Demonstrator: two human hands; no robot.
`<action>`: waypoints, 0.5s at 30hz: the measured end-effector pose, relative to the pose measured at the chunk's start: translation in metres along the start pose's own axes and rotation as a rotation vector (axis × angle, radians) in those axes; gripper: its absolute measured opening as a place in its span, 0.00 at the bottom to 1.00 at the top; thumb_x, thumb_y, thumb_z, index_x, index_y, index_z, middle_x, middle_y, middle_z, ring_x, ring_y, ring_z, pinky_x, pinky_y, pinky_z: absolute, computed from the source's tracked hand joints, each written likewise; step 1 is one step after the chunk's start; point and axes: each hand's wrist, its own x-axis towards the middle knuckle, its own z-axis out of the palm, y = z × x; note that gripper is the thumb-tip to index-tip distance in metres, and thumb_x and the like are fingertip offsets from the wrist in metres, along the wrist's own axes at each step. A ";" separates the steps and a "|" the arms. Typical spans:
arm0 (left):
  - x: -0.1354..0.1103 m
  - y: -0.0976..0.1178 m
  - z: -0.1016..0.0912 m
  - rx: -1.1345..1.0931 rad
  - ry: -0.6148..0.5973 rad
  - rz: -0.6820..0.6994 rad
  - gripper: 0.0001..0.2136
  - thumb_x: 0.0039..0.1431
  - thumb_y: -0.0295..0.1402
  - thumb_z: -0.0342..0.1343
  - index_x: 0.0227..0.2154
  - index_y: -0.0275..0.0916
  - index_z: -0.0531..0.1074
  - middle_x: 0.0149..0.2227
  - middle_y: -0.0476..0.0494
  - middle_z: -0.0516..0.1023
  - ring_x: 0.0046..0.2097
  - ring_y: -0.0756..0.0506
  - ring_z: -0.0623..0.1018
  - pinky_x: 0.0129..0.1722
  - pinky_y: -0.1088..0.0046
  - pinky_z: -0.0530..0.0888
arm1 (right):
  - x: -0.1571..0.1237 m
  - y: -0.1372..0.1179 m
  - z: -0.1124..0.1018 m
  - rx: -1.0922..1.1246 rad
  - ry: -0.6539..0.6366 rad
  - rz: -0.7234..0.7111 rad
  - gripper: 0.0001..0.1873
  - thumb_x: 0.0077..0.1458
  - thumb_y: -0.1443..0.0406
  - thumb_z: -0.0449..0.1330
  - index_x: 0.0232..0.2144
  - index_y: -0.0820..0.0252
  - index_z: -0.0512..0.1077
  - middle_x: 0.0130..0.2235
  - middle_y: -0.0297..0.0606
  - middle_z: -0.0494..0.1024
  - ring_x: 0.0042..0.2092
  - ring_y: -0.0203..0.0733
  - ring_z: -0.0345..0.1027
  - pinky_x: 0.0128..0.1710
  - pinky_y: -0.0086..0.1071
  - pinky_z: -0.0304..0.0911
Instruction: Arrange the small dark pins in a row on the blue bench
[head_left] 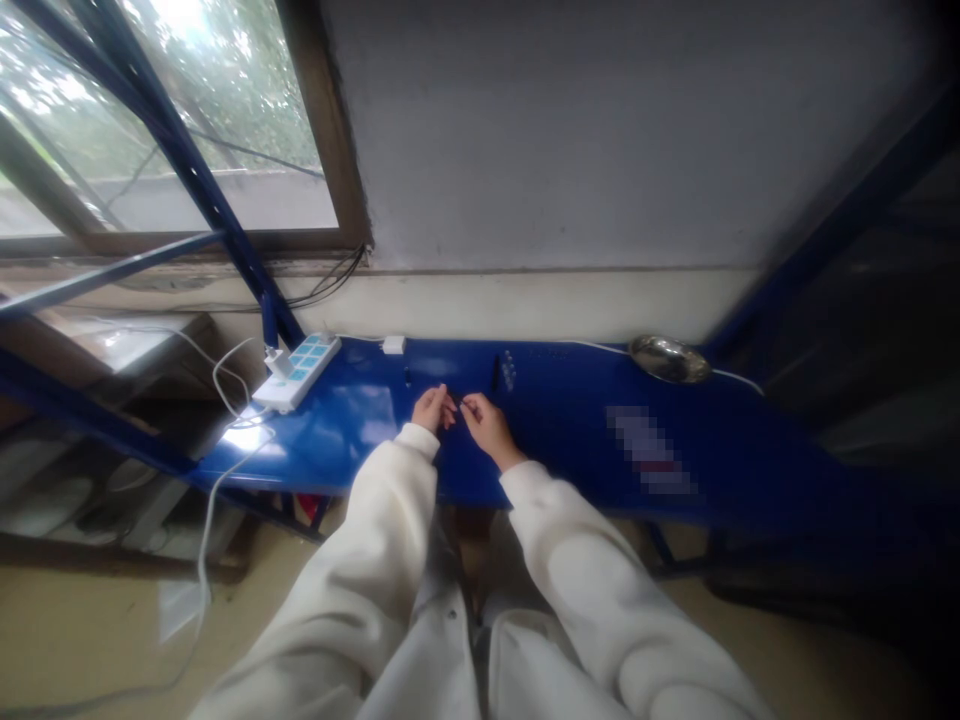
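My left hand [433,409] and my right hand [485,421] meet above the middle of a blue table [570,440]. Both are pinched on a small dark object [456,402] held between their fingertips; it is too small to name. Both arms wear white sleeves. Just behind the hands lie a thin dark stick-like piece [495,374], a short row of small pale parts [509,370] and another small dark piece [407,377].
A white power strip [298,371] with blue switches sits at the table's left end, cables trailing to the floor. A white adapter [393,345] lies by the wall. A metal bowl [669,358] stands at the back right. Blue shelving posts flank both sides; a window is upper left.
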 end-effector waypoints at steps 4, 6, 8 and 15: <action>-0.002 0.000 0.000 0.018 -0.062 0.031 0.19 0.39 0.46 0.57 0.27 0.35 0.63 0.19 0.51 0.69 0.14 0.54 0.67 0.10 0.80 0.59 | 0.000 0.001 -0.001 -0.001 0.036 -0.003 0.11 0.53 0.61 0.48 0.36 0.60 0.66 0.32 0.39 0.74 0.34 0.37 0.68 0.34 0.29 0.62; -0.002 -0.001 -0.001 0.034 -0.081 0.030 0.19 0.40 0.46 0.56 0.28 0.33 0.65 0.20 0.51 0.69 0.15 0.55 0.67 0.10 0.81 0.59 | 0.000 0.003 0.000 0.002 0.041 -0.010 0.12 0.54 0.62 0.47 0.37 0.60 0.66 0.34 0.40 0.74 0.36 0.37 0.68 0.36 0.30 0.62; -0.001 -0.002 -0.001 0.045 -0.092 0.028 0.19 0.42 0.46 0.56 0.30 0.33 0.67 0.20 0.51 0.69 0.15 0.56 0.66 0.11 0.81 0.59 | 0.000 0.003 0.000 0.002 0.043 -0.018 0.12 0.54 0.62 0.46 0.37 0.60 0.66 0.36 0.40 0.74 0.37 0.38 0.68 0.38 0.30 0.62; -0.002 0.001 -0.002 -0.018 -0.078 0.029 0.20 0.39 0.43 0.58 0.33 0.32 0.68 0.20 0.51 0.69 0.14 0.56 0.66 0.10 0.80 0.59 | 0.002 0.003 -0.001 0.007 0.051 -0.080 0.14 0.55 0.64 0.44 0.40 0.59 0.66 0.41 0.41 0.72 0.43 0.38 0.65 0.44 0.32 0.60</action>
